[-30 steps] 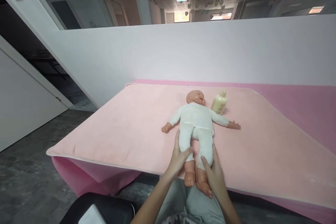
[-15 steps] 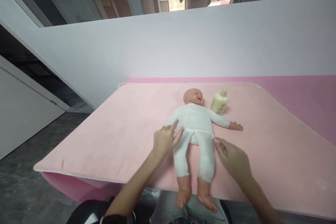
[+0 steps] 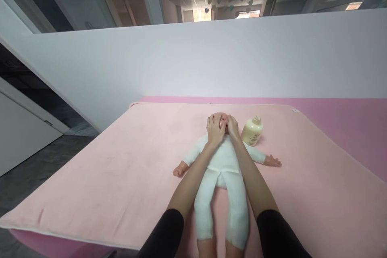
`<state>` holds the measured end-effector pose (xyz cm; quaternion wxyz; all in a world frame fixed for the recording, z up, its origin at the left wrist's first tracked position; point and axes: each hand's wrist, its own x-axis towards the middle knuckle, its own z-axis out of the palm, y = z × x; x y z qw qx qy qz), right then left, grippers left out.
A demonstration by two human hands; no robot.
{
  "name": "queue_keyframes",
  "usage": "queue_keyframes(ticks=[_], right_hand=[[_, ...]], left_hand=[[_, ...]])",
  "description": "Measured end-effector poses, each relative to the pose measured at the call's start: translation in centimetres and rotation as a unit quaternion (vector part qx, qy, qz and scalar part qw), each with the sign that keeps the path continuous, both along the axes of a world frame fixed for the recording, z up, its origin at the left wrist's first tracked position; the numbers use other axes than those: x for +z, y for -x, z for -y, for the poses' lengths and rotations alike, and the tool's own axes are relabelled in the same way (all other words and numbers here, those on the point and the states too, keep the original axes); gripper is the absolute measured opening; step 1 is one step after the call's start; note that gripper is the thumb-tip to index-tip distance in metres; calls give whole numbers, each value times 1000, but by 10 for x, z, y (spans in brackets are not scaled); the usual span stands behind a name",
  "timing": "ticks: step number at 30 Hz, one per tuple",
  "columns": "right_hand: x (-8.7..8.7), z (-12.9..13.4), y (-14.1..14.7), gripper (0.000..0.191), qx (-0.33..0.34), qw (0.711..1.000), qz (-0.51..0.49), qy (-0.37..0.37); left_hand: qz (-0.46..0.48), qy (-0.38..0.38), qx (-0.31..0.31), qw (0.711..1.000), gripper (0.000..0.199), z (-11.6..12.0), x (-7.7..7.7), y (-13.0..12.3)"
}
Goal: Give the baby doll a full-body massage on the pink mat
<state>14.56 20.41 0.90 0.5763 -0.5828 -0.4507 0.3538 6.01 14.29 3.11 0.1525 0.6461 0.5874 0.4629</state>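
Observation:
A baby doll (image 3: 222, 157) in white clothes lies face up on a pink blanket (image 3: 145, 161), its arms spread. My left hand (image 3: 215, 129) is laid against the left side of the doll's head, fingers curved round it. On the other side of the head, my right hand (image 3: 233, 125) cups the cheek with its fingers close together. Between them part of the doll's face shows. A pale yellow bottle (image 3: 252, 131) stands just right of the doll's head and shoulder.
Behind the blanket rises a white partition (image 3: 242, 56) with glass above it. A pink surface (image 3: 356, 129) shows beyond the blanket at the right. At the far left is a white door panel (image 3: 24, 129) above a grey floor.
Both hands have moved up from beside the doll's waist and hips to its head. The head has been turned to face more upward, and the view has shifted a little.

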Motion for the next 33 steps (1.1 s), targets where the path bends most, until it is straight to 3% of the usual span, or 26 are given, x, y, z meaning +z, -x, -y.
queue_keyframes(ticks=[4,9,14,20,28,33], right_hand=[[-10,-1,8,53,49,998,-47,-14],[-5,5,20,52,81,994,48,-52],[0,13,24,51,76,985,132,-84],[2,14,20,48,68,980,160,-97],[-9,0,16,62,122,990,31,-57],[-15,-6,15,56,138,988,-15,-61]], left_hand=[[24,-33,34,999,44,0,-12,10],[125,-27,76,989,46,-7,-17,23],[167,4,58,984,47,-13,-13,29],[242,35,15,970,47,-34,-16,34],[280,50,45,958,44,-45,-28,31],[279,43,48,958,42,-50,-31,31]])
